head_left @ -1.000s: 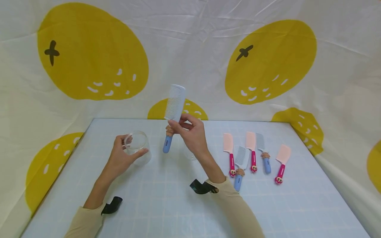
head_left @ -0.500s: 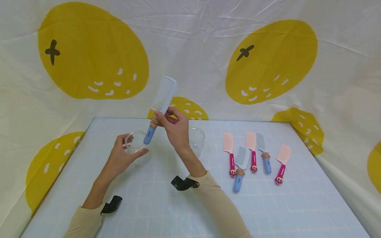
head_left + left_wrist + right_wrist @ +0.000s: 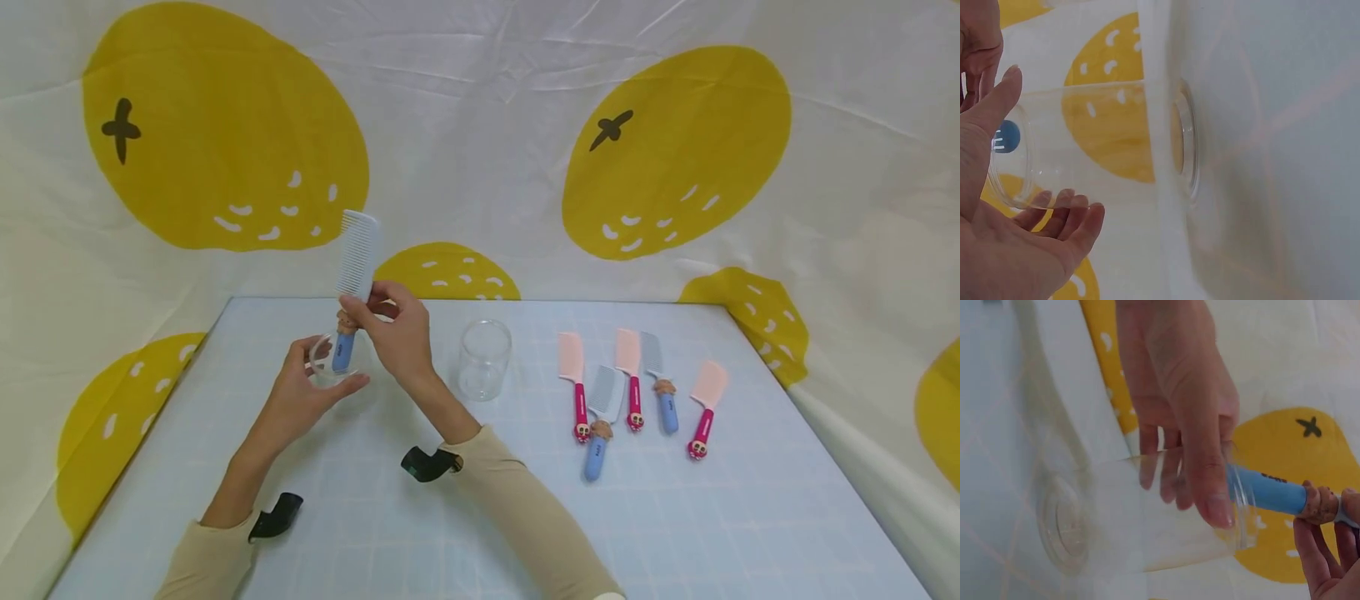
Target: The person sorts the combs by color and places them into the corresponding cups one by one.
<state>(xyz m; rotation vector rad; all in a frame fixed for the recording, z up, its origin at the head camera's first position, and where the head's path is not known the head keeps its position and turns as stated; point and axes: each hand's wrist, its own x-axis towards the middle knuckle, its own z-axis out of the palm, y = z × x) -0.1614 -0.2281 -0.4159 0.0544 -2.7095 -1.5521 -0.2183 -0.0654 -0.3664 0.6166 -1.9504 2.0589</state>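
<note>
My right hand [image 3: 405, 337] pinches a light blue comb [image 3: 359, 254] at its brown figure neck, with the teeth end up. Its blue handle [image 3: 1275, 492] points down, the tip just at or inside the mouth of a clear glass cup [image 3: 1122, 519]. Around that cup's upper part curl the fingers and thumb of my left hand [image 3: 296, 400]. In the left wrist view the cup [image 3: 1104, 140] stands upright on the table, and the round handle end [image 3: 1007, 136] shows at its rim.
Right of my hands stands a second clear glass cup [image 3: 485, 362]. On the right of the pale blue table [image 3: 480, 517] lie pink combs [image 3: 572, 358] with magenta handles and two blue-handled combs [image 3: 606, 392]. A lemon-print cloth [image 3: 465, 125] hangs behind.
My right hand has carried the comb leftward, from between the two cups to over the held cup, and lowered its handle to the mouth. My left hand stays on the cup.
</note>
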